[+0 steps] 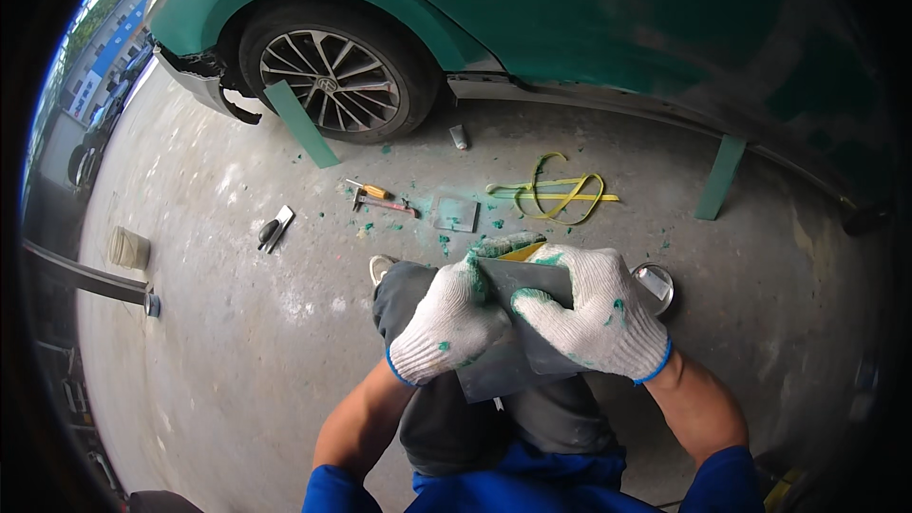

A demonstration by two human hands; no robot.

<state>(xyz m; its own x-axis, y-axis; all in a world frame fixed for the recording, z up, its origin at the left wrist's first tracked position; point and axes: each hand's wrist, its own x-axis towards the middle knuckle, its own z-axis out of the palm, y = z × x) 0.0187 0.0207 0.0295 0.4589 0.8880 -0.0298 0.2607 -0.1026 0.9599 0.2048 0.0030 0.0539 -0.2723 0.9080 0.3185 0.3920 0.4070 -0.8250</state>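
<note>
Both of my hands wear white knit gloves with blue cuffs and green smears. My left hand (450, 321) grips the left side of a thin grey plate (496, 369) above my knees. My right hand (606, 312) is closed on a smaller grey flat sheet (528, 275), its thumb pressed on the face; this sheet overlaps the plate. Behind its upper edge shows a yellow flat piece (522, 253), partly hidden by the right fingers; I cannot tell which hand bears it. To the right of my right hand sits a round open can (654, 287) on the floor.
Ahead stands a green car (608, 19) with a front wheel (332, 81) and two green strips (302, 125) leaning near it. On the concrete lie a hammer (388, 206), a square plate (455, 215), yellow straps (560, 195) and a tube (459, 137). A bucket (127, 249) stands left.
</note>
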